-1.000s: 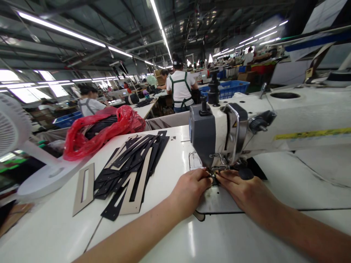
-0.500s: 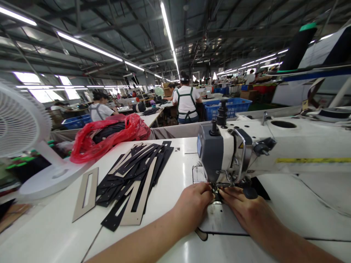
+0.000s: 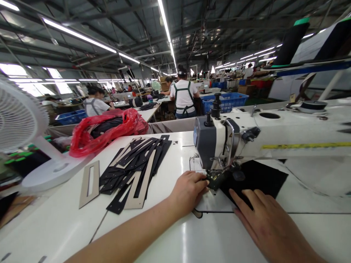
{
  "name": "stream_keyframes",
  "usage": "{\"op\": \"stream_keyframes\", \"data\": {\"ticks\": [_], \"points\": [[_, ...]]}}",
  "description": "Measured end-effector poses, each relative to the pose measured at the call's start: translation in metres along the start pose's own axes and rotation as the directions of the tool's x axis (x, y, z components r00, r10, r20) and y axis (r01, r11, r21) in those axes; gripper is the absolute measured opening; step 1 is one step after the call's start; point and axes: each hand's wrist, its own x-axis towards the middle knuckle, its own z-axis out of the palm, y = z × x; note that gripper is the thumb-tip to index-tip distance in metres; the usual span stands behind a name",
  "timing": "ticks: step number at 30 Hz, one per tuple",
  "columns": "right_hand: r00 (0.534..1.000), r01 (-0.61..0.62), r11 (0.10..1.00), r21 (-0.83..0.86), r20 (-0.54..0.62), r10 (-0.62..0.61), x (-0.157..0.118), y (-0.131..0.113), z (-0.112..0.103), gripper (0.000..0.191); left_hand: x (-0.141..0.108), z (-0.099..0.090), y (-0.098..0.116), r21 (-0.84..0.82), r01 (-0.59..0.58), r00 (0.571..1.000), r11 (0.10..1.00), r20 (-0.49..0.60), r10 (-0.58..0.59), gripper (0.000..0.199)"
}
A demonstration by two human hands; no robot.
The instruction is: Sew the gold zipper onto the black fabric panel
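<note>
A white and grey sewing machine [image 3: 219, 142] stands on the white table [image 3: 170, 233]. A black flat piece [image 3: 255, 179] lies under its needle area and spreads to the right. My left hand [image 3: 188, 191] rests on the metal plate [image 3: 212, 204] with its fingertips against the piece at the presser foot. My right hand [image 3: 263, 223] lies flat, fingers apart, on the near edge of the black piece, right of the needle.
A pile of black and tan cut frame pieces [image 3: 131, 168] lies left of the machine. Behind it sits a red plastic bag [image 3: 106, 129]. A white fan [image 3: 24, 128] stands at the far left. Other people [image 3: 183, 95] work at tables beyond, near blue crates [image 3: 227, 101].
My right hand has drawn back from the needle towards me and now lies flat. A wide black piece now shows to the right of the needle. My left hand stays by the presser foot.
</note>
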Motion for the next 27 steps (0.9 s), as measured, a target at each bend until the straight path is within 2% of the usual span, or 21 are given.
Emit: {"op": "stream_keyframes", "data": {"ticks": [3, 7, 11, 17, 27], "points": [[0.999, 0.023, 0.999, 0.04, -0.03, -0.021, -0.001, -0.015, -0.016, 0.037, 0.0, -0.003, 0.002, 0.009, -0.006, 1.0, 1.0, 0.008, 0.006, 0.016], [0.988, 0.123, 0.991, 0.05, -0.099, -0.118, -0.004, -0.018, -0.025, 0.044, -0.001, -0.009, 0.008, -0.02, -0.018, 0.999, 1.0, 0.031, 0.019, 0.018], [0.98, 0.172, 0.985, 0.006, -0.1, -0.17, -0.013, -0.015, -0.018, 0.052, 0.0, -0.011, 0.013, -0.009, -0.021, 0.996, 1.0, 0.086, 0.021, 0.019], [0.973, 0.209, 0.978, -0.005, -0.103, -0.209, -0.019, -0.022, -0.006, 0.044, 0.002, -0.01, 0.016, 0.0, 0.032, 0.994, 0.999, 0.104, -0.032, 0.02], [0.95, 0.266, 0.959, 0.099, -0.198, -0.243, -0.024, -0.011, -0.01, 0.03, 0.002, -0.007, 0.028, 0.057, 0.094, 0.985, 0.994, 0.137, -0.101, 0.023]]}}
